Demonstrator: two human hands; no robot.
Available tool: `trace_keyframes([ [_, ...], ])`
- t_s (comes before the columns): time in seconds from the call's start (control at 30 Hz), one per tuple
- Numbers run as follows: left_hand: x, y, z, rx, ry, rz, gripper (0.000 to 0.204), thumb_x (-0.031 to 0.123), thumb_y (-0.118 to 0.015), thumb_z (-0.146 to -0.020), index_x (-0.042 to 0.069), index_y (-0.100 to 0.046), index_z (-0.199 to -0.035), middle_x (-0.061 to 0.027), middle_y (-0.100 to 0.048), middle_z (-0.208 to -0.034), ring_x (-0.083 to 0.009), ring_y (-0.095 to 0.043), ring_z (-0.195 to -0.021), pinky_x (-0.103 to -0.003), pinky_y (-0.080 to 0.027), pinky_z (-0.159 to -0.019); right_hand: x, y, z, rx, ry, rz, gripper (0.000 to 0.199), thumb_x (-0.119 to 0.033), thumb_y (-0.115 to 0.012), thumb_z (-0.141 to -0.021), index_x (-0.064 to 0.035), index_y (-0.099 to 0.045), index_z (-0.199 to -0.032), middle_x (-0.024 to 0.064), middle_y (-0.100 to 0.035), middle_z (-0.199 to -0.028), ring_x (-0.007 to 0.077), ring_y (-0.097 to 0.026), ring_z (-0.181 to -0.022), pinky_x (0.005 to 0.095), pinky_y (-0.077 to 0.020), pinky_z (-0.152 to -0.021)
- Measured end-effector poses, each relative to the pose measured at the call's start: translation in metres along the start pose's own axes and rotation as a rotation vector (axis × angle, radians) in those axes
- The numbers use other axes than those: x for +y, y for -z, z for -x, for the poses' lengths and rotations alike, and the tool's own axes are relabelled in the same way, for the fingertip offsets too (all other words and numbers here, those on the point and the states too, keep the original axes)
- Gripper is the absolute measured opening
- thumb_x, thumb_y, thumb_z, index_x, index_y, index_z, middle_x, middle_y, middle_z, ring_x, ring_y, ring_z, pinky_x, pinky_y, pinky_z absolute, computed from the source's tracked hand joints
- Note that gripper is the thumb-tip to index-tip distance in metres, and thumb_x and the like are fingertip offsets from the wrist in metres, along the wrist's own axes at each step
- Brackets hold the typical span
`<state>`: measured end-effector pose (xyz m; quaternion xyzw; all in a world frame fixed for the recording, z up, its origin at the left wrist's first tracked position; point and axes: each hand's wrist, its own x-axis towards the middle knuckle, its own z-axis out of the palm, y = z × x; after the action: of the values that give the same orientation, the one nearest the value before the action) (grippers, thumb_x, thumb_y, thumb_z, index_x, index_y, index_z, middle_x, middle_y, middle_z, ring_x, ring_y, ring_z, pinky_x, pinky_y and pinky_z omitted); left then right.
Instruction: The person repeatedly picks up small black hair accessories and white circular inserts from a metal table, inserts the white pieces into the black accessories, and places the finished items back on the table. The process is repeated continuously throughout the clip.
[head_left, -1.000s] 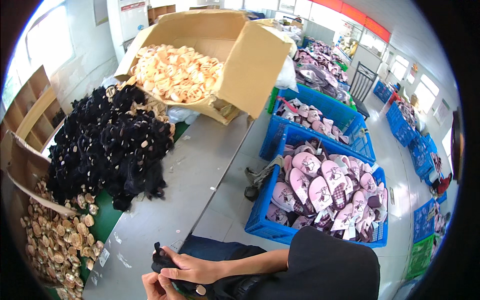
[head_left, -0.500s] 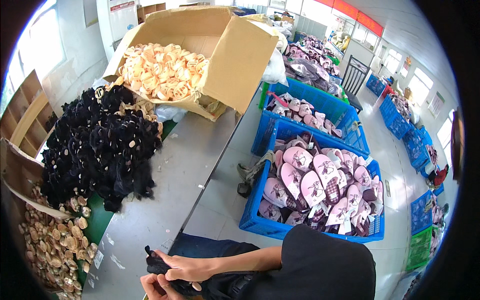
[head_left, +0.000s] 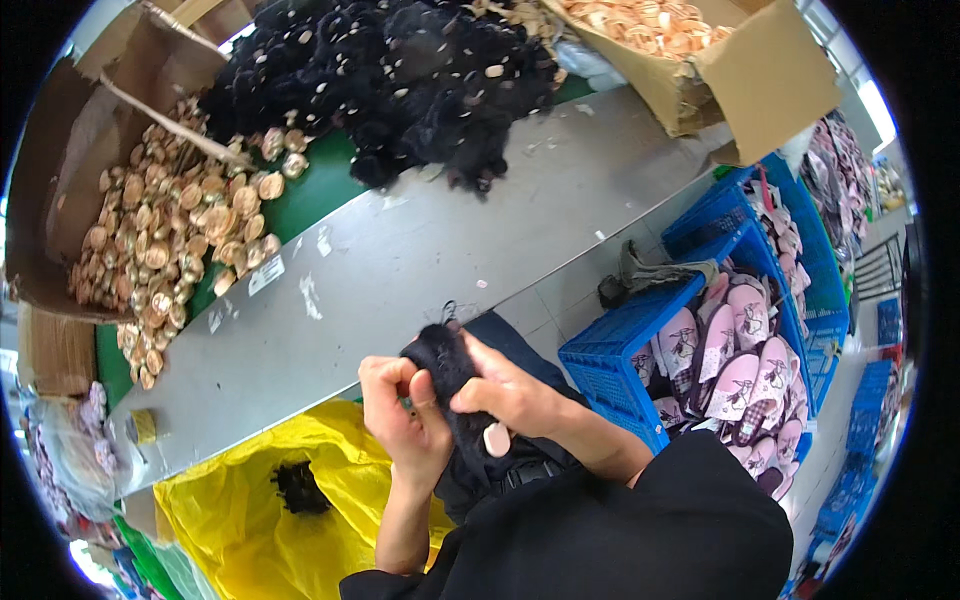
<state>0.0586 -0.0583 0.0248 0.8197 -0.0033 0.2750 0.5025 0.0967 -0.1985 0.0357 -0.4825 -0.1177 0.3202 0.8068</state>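
Both my hands grip a black furry strip [head_left: 440, 357] held up over my lap, near the front edge of the grey table [head_left: 520, 240]. My left hand [head_left: 408, 415] is closed on its left side, thumb and fingers pinching. From the other side my right hand [head_left: 512, 392] presses its thumb onto the strip. A small pale pink oval piece [head_left: 497, 440] shows at the strip's lower end, just below my right hand. Thin dark strands stick out at the top. Across the table lies a heap of similar black furry pieces [head_left: 400, 80], with pale oval bits among them.
A yellow bag [head_left: 330, 535] stands open at my left with a black tuft [head_left: 300, 488] inside. Round gold-beige pieces [head_left: 165, 240] spill from a carton on the left. A cardboard box [head_left: 770, 80] holds peach pieces. Blue crates [head_left: 610, 380] of pink slippers [head_left: 735, 385] stand right.
My view has swung left and downward, bringing the yellow bag into sight. Both hands still hold the black furry strip, which now shows more fully between them.
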Motion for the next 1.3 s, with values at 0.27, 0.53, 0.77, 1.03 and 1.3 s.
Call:
trace_keyframes([
  [0.27,-0.007,-0.002,0.004,0.03,-0.001,-0.002,0.02,0.011,-0.065,-0.096,0.004,-0.05,-0.086,-0.0077,-0.046,-0.078,-0.0223,-0.043,-0.07,-0.032,-0.037,-0.062,0.007,0.009,-0.006,0.024,-0.047,0.165,0.048,-0.012,-0.056,-0.083,0.0022,-0.046,-0.129,0.003,-0.055,-0.106,0.0109,-0.052,-0.094,0.0266,-0.0478,-0.085],
  [0.53,0.001,0.007,0.004,0.025,0.105,0.209,0.023,0.018,-0.064,-0.099,0.004,-0.051,-0.086,-0.0047,-0.047,-0.08,-0.0157,-0.043,-0.07,-0.027,-0.036,-0.063,0.004,0.005,-0.01,0.014,-0.048,-0.075,0.053,-0.011,-0.056,-0.08,-0.0014,-0.042,-0.131,0.0036,-0.049,-0.112,0.0097,-0.047,-0.105,0.0265,-0.0418,-0.097],
  [0.77,0.004,0.014,0.004,0.008,0.111,0.253,0.026,0.02,-0.064,-0.099,0.003,-0.051,-0.086,-0.004,-0.046,-0.08,-0.0142,-0.042,-0.071,-0.026,-0.036,-0.064,0.01,0.009,-0.016,0.02,-0.06,-0.053,0.019,-0.007,-0.053,-0.088,-0.0024,-0.055,-0.106,-0.0017,-0.058,-0.09,0.0033,-0.054,-0.084,0.0203,-0.0437,-0.075],
  [1.03,0.01,0.021,0.003,0.009,0.175,0.242,0.024,0.018,-0.065,-0.098,0.003,-0.052,-0.086,-0.003,-0.045,-0.081,-0.0129,-0.042,-0.072,-0.024,-0.035,-0.064,0.0,0.004,-0.015,-0.067,-0.155,-0.263,0.052,-0.026,-0.065,-0.079,-0.005,-0.044,-0.122,0.0032,-0.055,-0.104,0.0064,-0.052,-0.096,0.0234,-0.0439,-0.082],
  [1.3,0.01,0.019,0.008,-0.057,0.202,0.316,0.022,0.017,-0.067,-0.097,0.003,-0.054,-0.087,-0.004,-0.049,-0.081,-0.0133,-0.044,-0.073,-0.025,-0.038,-0.065,-0.004,0.001,-0.014,-0.102,-0.088,-0.08,0.039,-0.007,-0.057,-0.076,-0.0055,-0.043,-0.113,0.0028,-0.051,-0.089,0.0094,-0.054,-0.076,0.0242,-0.0478,-0.065],
])
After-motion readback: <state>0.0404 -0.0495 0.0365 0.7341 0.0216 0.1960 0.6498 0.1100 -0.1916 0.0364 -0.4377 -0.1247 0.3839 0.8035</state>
